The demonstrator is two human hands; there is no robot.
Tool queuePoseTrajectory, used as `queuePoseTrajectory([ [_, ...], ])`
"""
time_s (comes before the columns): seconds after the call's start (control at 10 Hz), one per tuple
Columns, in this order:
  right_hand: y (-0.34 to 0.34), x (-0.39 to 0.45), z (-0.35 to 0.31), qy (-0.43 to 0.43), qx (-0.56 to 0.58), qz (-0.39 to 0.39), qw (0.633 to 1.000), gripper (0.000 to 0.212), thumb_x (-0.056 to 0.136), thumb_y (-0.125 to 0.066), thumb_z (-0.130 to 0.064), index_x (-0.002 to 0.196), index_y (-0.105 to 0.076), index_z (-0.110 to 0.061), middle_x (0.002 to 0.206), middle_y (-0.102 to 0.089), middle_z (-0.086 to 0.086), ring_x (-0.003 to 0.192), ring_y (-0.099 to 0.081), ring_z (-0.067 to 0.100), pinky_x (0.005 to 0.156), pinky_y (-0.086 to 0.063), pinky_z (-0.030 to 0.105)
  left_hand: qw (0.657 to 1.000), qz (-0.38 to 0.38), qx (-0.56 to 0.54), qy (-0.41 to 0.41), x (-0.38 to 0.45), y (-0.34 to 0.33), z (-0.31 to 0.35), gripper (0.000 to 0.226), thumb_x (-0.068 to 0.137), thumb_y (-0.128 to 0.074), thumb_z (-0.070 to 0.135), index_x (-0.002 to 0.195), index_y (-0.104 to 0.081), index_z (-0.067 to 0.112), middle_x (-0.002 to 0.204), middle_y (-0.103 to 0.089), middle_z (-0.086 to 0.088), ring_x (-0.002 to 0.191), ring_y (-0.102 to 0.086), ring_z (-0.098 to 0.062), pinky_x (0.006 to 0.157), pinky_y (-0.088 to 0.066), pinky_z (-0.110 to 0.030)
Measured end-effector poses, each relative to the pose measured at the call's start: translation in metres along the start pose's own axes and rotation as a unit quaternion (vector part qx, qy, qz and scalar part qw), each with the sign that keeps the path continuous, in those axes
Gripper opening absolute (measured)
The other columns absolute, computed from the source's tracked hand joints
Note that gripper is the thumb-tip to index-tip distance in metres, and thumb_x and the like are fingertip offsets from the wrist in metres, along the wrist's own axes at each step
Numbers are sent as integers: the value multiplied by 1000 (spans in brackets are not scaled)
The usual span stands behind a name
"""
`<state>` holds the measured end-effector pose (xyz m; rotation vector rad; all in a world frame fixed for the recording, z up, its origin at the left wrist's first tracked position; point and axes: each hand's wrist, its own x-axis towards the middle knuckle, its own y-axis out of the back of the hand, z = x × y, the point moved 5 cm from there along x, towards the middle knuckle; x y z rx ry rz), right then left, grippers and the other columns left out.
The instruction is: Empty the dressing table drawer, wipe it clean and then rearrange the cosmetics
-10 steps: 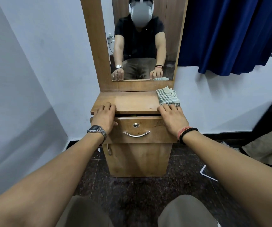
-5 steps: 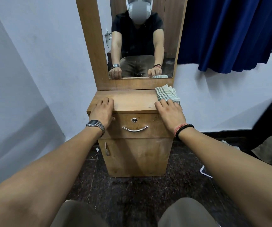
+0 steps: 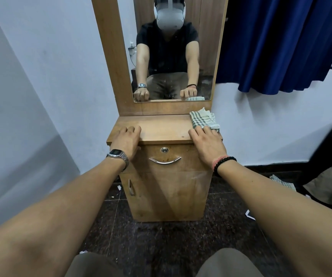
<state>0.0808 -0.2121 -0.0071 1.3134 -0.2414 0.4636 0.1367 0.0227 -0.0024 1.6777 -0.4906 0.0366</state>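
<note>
The white plastered wall [image 3: 57, 80] runs behind and to the left of the dressing table [image 3: 169, 196]; a dark speckled stone floor [image 3: 161, 242] lies below the dressing table, with small white scraps near its left foot; a pleated blue curtain [image 3: 281, 43] hangs above and to the right of the dressing table.

The dressing table is a narrow upright unit in matt brown wood laminate; a tall mirror [image 3: 173, 56] in a wide wooden frame rises from its rear edge; a lower cabinet door [image 3: 167, 194] with a small metal pull fills its base; the flat counter [image 3: 165, 127] overhangs the front slightly, with a straight square edge and bare surface between the hands.

The drawer [image 3: 171, 158] sits directly under the counter, fully pushed in, its face flush with the dressing table front; it carries a curved chrome handle [image 3: 165, 161] and a round lock [image 3: 164, 150] above that handle; no cosmetics are visible.

A crumpled checked cloth [image 3: 203, 120], green on white, lies on the right rear corner of the counter.

Both forearms extend straight toward the dressing table. The left hand [image 3: 126, 140] rests over the left front edge of the counter, fingers curled down onto the top, gripping nothing; a metal wristwatch [image 3: 117, 154] sits on that wrist. The right hand [image 3: 208, 144] lies flat over the right front edge, fingers straight, fingertips touching the cloth; bead bracelets [image 3: 222, 161] circle that wrist.
</note>
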Motion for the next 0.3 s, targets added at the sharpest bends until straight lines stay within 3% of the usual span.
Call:
queuePoseTrajectory([
  [0.1,12,-2,1,12,9,-16,1000,31,82,-55,-16,112,-46,-18,108,-53,3,99,-49,25,82,-39,36,1000,-5,11,-5,-4,9,0,29,88,-48,6,116,-42,12,116,-55,-12,103,-49,-31,84,-41,-39],
  [0.2,30,-4,6,11,4,8,1000,36,82,-51,-21,117,-47,-20,112,-53,1,102,-48,24,85,-36,35,998,-52,15,-17,-8,18,-2,30,87,-50,11,116,-43,15,120,-53,-9,108,-48,-29,86,-41,-38],
  [0.3,66,3,15,-3,-13,55,998,50,87,-49,-29,135,-39,-20,131,-47,2,116,-45,23,90,-36,36,998,-41,-3,-43,-10,44,-4,44,87,-53,24,129,-41,18,136,-45,-5,125,-41,-27,98,-35,-38],
])
